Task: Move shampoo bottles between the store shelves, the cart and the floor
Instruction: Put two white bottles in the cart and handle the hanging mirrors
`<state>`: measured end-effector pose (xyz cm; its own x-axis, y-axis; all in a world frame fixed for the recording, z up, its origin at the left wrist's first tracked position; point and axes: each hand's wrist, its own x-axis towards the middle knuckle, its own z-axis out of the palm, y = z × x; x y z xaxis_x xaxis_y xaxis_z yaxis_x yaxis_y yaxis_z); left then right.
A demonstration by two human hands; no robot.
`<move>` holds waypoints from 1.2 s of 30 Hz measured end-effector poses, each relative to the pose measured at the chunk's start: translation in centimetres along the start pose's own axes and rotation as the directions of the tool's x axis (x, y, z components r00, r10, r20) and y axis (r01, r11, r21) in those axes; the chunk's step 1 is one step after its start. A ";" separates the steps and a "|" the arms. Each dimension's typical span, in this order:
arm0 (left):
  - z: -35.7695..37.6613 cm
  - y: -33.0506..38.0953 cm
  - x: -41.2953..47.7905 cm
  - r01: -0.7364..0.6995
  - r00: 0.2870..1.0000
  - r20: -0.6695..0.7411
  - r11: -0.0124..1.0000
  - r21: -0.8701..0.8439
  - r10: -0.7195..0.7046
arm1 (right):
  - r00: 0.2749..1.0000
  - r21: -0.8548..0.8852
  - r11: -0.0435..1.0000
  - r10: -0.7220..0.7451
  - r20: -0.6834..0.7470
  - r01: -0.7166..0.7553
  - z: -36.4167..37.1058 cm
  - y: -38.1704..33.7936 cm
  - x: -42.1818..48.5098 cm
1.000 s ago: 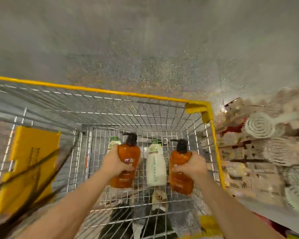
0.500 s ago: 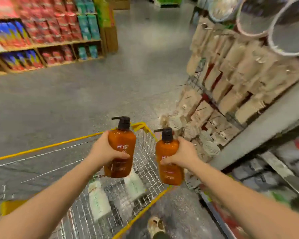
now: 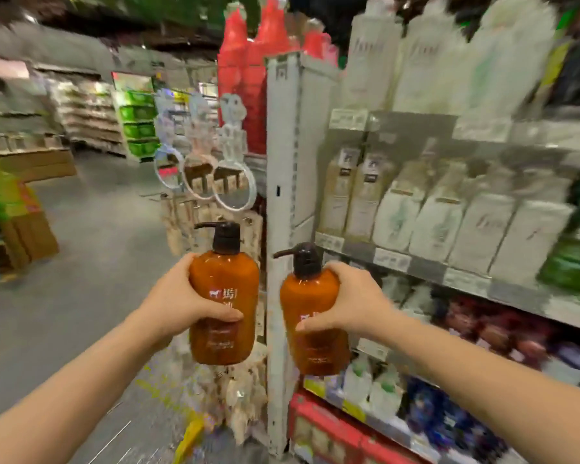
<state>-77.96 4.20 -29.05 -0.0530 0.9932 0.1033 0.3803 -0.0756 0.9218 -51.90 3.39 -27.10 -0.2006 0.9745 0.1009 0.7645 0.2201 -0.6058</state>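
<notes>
Both arms outstretched: left hand [image 3: 178, 303] wraps one amber bottle [image 3: 224, 306]; right hand [image 3: 352, 303], at three o'clock, clasps its twin [image 3: 312, 343].

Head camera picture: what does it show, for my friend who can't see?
The left hand holds a brown bottle and the right hand holds another brown bottle, both upright, near shelves of white bottles.

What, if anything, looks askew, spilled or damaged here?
Nothing stands out. The left hand holds an amber plastic pump bottle, the right hand a matching bottle; both roughly upright, black pumps on, no visible leak. Shelf stock too blurred to judge.
</notes>
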 end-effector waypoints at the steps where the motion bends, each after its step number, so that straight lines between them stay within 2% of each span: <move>1: 1.7 1.8 -0.2 -0.029 0.999 0.026 0.999 -0.016 0.030 | 0.999 0.009 1.000 -0.003 -0.033 0.003 -2.3 1.0 -1.2; 6: 12.8 11.6 -2.1 -0.159 0.978 0.123 0.983 -0.090 0.169 | 0.983 0.028 1.000 0.018 -0.180 -0.013 -15.1 7.8 -9.5; 11: 23.2 21.1 -4.7 -0.255 0.932 0.202 0.941 -0.221 0.300 | 0.930 -0.013 0.999 0.039 -0.365 -0.047 -26.0 13.9 -17.2; 16: 32.5 30.1 -6.8 -0.382 0.831 0.288 0.864 -0.328 0.476 | 0.836 0.063 0.994 0.112 -0.537 -0.094 -35.5 19.4 -24.0; 20: 37.8 37.1 -7.2 -0.452 0.720 0.343 0.782 -0.429 0.604 | 0.733 0.117 0.992 0.110 -0.671 -0.041 -42.4 21.4 -27.8; 28: 46.4 49.9 -5.4 -0.644 0.536 0.216 0.560 -0.521 0.816 | 0.485 0.067 0.994 0.018 -0.874 0.083 -54.6 22.4 -30.3; 31: 49.9 52.7 -4.3 -0.722 0.488 0.137 0.487 -0.491 0.862 | 0.434 0.061 0.996 0.025 -0.901 0.068 -57.7 24.0 -29.5; 36: 55.5 54.8 -2.2 -0.805 0.424 0.082 0.417 -0.422 0.902 | 0.403 0.064 0.997 0.040 -0.914 0.046 -60.8 27.7 -27.6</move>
<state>-5.76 2.80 0.53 0.3965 0.3605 0.8443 -0.1880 -0.8683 0.4591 12.05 -14.69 1.29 0.5100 0.4420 0.7379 0.7138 0.2613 -0.6498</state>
